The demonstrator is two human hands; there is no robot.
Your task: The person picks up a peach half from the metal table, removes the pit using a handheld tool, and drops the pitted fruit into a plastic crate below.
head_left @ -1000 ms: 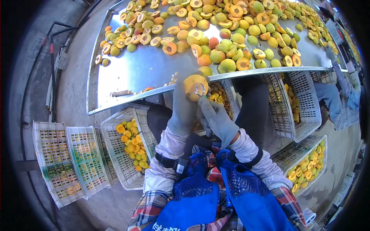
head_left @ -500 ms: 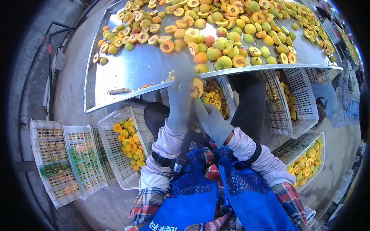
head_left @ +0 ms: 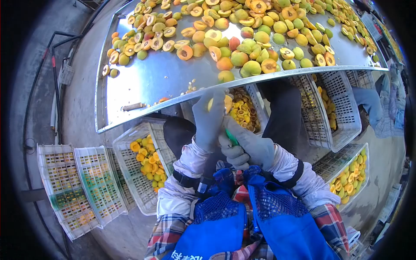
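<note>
Blue mesh of our apron (head_left: 216,225) fills the nearest edge, and just above it our two grey-gloved hands meet. Our right hand (head_left: 249,147) is closed in a fist round a green-handled tool (head_left: 232,138), whose working end we cannot see. At eleven o'clock from it, our left hand (head_left: 209,119) is raised with its fingers wrapped round an apricot (head_left: 226,103), only a yellow-orange sliver showing past the glove. The fruit sits in the air below the table lip, directly over a crate of cut pieces (head_left: 245,113). We judge that we are mid-way through opening or stoning this one fruit, tool drawn slightly back from it. The next move calls for a firm left grip and the tool brought squarely to the flesh, clear of the gloved fingertips. At nine o'clock lies a crate of orange halves (head_left: 143,160). Beyond the hands, at twelve o'clock, the steel table (head_left: 143,82) carries a wooden-handled knife (head_left: 132,106) and, farther off, a heap of apricots (head_left: 242,43), whole and halved.
</note>
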